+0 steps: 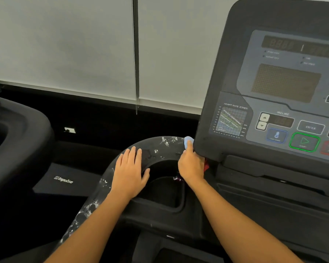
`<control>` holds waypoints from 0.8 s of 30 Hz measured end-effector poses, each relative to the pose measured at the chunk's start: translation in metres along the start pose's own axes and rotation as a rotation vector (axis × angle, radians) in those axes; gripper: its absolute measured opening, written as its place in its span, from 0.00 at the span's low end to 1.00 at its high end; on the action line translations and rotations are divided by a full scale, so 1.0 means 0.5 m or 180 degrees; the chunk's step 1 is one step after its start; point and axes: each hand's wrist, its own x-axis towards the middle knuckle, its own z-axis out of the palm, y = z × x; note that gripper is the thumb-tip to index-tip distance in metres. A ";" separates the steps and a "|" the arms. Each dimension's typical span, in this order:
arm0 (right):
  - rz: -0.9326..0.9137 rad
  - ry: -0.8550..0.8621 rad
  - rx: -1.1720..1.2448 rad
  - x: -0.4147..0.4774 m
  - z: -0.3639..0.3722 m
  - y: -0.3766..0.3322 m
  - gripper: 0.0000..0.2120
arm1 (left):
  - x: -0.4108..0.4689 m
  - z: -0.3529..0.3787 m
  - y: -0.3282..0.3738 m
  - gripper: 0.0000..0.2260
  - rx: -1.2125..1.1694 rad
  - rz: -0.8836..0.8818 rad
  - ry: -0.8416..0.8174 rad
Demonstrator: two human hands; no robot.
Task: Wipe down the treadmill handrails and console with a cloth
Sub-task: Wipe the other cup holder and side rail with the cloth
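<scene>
The black curved handrail [160, 147] arcs from the lower left up to the console [222, 76], its cover scuffed with white flakes. My left hand [130, 170] lies flat on the rail's bend, fingers straight. My right hand [191, 165] grips a light blue cloth [188, 142] where the rail meets the console's lower left corner; only the cloth's tip shows above my fingers. The console fills the right side, with a grey panel, dark displays and a green start button [304, 142].
A dark cup holder recess [165, 190] sits inside the rail's curve. Something red [206, 165] peeks out beside my right hand. A neighbouring treadmill's black console [17, 141] stands at left. White roller blinds [74, 44] with a hanging cord [136, 63] cover the wall behind.
</scene>
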 end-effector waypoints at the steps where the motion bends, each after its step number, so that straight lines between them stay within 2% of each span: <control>1: 0.0131 -0.0022 -0.0024 0.012 0.011 -0.004 0.16 | -0.001 0.001 -0.002 0.28 0.0019 -0.0040 -0.0037; 4: 0.0324 -0.0208 -0.0095 0.044 0.037 -0.014 0.18 | -0.002 0.005 -0.003 0.31 -0.0004 -0.0145 -0.0139; 8: 0.0258 -0.0448 -0.0021 0.082 0.043 -0.042 0.19 | -0.002 0.012 -0.001 0.31 0.0011 -0.0197 -0.0148; 13: -0.1000 -0.0490 -0.0287 0.065 0.058 -0.081 0.17 | 0.001 0.016 -0.002 0.31 0.0009 -0.0242 -0.0134; 15: -0.1150 -0.0583 -0.0356 0.054 0.055 -0.063 0.19 | 0.003 0.016 0.000 0.31 0.0013 -0.0244 -0.0139; 21: 0.0087 -0.0296 -0.0311 0.057 0.031 -0.025 0.17 | 0.005 0.010 0.006 0.31 0.0038 -0.0273 -0.0251; 24: 0.0074 -0.0420 -0.0346 0.077 0.043 -0.049 0.17 | 0.005 0.008 0.007 0.31 0.0080 -0.0252 -0.0267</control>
